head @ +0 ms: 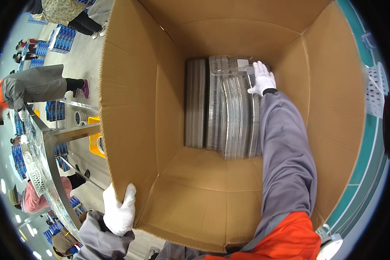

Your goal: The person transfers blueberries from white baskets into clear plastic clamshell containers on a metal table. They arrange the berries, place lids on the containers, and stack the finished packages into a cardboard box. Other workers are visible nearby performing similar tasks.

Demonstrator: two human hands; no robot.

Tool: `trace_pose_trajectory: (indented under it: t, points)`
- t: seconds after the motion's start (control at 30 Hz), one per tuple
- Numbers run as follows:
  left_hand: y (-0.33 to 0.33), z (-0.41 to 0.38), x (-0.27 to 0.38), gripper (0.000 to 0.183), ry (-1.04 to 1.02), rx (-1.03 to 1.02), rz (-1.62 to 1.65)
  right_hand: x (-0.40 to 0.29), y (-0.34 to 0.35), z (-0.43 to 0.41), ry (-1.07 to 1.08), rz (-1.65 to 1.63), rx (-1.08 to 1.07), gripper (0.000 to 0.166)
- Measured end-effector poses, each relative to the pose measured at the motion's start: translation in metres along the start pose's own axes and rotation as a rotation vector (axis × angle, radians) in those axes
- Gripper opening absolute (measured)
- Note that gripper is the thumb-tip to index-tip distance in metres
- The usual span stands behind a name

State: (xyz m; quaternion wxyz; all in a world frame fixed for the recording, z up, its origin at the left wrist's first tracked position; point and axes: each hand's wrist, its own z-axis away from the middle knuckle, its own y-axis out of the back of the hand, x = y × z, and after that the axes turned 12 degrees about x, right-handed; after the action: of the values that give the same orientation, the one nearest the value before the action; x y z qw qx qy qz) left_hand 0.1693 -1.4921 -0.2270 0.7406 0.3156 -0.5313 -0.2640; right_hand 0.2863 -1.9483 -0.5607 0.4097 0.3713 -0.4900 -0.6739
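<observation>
A large, deep cardboard box [195, 201] lies before me with its top open. My left hand [119, 209], in a white glove, grips the box's left rim near the lower corner, thumb inside the wall. My right arm reaches far into the box. There my right hand [262, 78], also gloved in white, rests with spread fingers on the upper end of the rightmost stack of clear plastic trays [254, 123]. Several stacks of nested trays [235, 117] stand side by side, the left one [195, 104] darker. A loose clear tray [219, 66] lies across their upper ends.
Left of the box stands a metal-framed work table [48, 136] with white baskets [34, 172]. Several people work around it. A yellow crate [96, 146] and blue packs [63, 39] stand beyond. At the right is a white perforated basket [375, 91].
</observation>
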Motion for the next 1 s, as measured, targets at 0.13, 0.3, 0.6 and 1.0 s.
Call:
trace_pose_trajectory:
  t: [0.13, 0.3, 0.6, 1.0]
  points:
    - [0.002, 0.008, -0.005, 0.019, 0.113, 0.169, -0.113, -0.017, -0.029, -0.033, 0.112, -0.029, -0.033, 0.136]
    - [0.008, 0.016, -0.008, 0.039, 0.197, 0.233, -0.152, -0.02, -0.051, -0.041, 0.244, 0.107, -0.153, 0.133]
    - [0.01, 0.0, 0.004, 0.048, 0.235, 0.089, -0.007, 0.021, -0.064, -0.015, 0.324, -0.084, -0.301, 0.129]
    - [0.007, 0.008, 0.01, 0.052, 0.392, 0.19, -0.056, 0.033, -0.073, 0.011, 0.537, 0.035, 0.025, 0.09]
